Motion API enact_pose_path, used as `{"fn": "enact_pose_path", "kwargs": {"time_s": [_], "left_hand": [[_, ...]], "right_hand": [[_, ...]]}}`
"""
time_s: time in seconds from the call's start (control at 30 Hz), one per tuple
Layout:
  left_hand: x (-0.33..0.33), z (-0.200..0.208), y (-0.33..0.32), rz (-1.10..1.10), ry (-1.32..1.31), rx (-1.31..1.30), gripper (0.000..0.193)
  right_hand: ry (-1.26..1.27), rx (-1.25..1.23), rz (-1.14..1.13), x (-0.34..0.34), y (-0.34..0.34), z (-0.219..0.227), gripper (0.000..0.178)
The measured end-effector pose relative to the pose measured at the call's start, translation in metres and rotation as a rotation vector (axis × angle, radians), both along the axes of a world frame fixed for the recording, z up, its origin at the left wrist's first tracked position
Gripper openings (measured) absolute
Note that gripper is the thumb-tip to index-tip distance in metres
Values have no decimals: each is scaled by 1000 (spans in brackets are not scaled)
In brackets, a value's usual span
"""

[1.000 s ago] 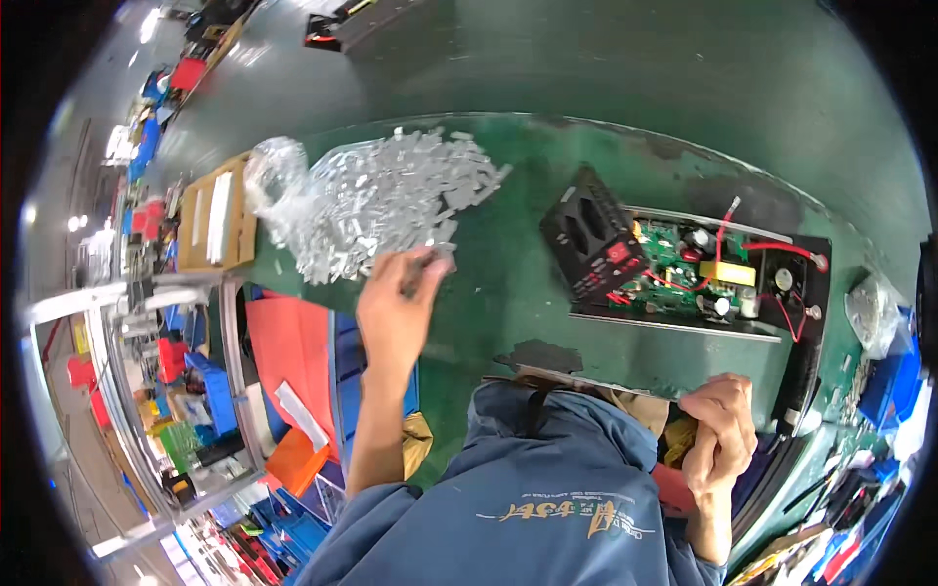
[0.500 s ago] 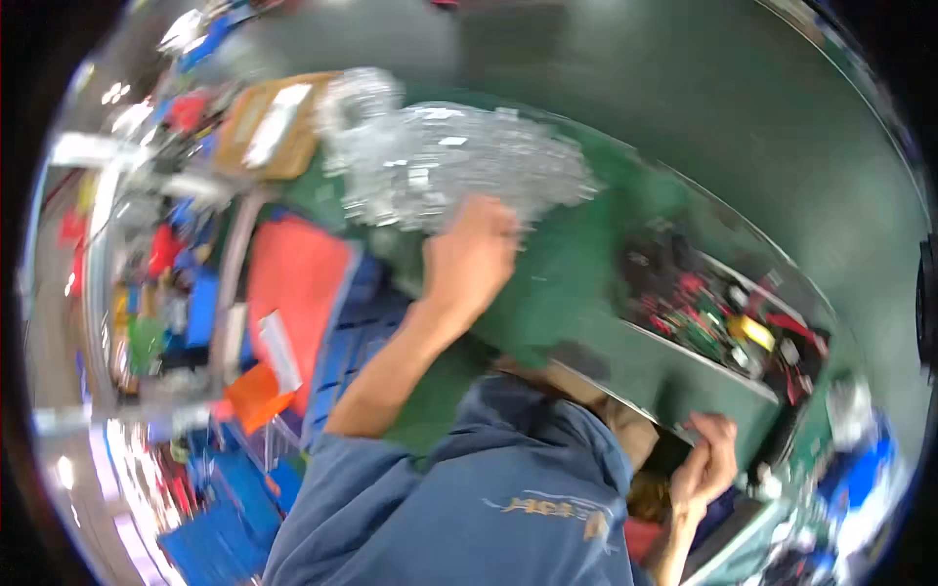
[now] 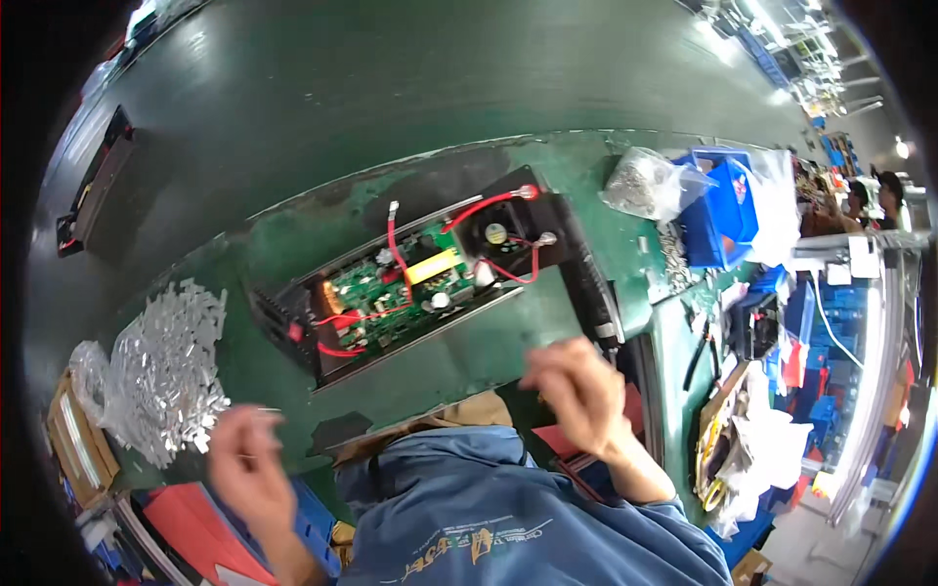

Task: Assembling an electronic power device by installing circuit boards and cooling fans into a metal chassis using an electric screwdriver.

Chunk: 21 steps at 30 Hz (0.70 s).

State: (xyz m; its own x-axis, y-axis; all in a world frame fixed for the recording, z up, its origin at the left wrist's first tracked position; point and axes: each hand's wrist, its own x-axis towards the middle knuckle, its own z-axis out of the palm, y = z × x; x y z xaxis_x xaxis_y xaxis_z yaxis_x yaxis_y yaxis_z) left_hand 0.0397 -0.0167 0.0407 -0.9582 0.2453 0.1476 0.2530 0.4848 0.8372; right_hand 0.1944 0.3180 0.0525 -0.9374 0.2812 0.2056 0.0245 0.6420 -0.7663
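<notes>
My left hand (image 3: 251, 464), smeared by motion, is beside a heap of small shiny metal pieces (image 3: 171, 366). Its fingers are bunched together, and what they hold, if anything, is too blurred to name. My right hand (image 3: 578, 396) hovers near the front of the bench with fingers curled in; I cannot make out anything in them. Between and beyond both hands lies an open electronic unit, a green circuit board (image 3: 391, 293) in a black metal housing with red wires (image 3: 395, 244), a yellow-wrapped part and a round fan (image 3: 495, 234). Neither hand touches it.
A black bar-shaped tool (image 3: 586, 278) lies right of the unit. Farther right are a blue bin (image 3: 718, 210), a clear bag (image 3: 650, 184) of small parts and pliers (image 3: 700, 356). A cardboard box (image 3: 78, 439) is at far left. Another black housing (image 3: 98, 181) rests at back left.
The view has swung right, so the unit is now central and the metal pieces lie at left. My left hand has come away from the heap. My right hand is now above the bench's front edge.
</notes>
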Motion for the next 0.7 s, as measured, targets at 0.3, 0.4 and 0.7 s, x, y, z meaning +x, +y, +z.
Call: {"fn": "enact_pose_path", "kwargs": {"time_s": [0.3, 0.4, 0.7], "left_hand": [[26, 18, 97, -507, 17, 70, 29], [11, 32, 112, -299, 158, -222, 25], [4, 43, 132, -389, 183, -829, 37]], "right_hand": [[-41, -533, 226, -38, -43, -12, 16], [37, -216, 59, -33, -20, -22, 9], [208, -86, -267, -27, 30, -57, 8]]}}
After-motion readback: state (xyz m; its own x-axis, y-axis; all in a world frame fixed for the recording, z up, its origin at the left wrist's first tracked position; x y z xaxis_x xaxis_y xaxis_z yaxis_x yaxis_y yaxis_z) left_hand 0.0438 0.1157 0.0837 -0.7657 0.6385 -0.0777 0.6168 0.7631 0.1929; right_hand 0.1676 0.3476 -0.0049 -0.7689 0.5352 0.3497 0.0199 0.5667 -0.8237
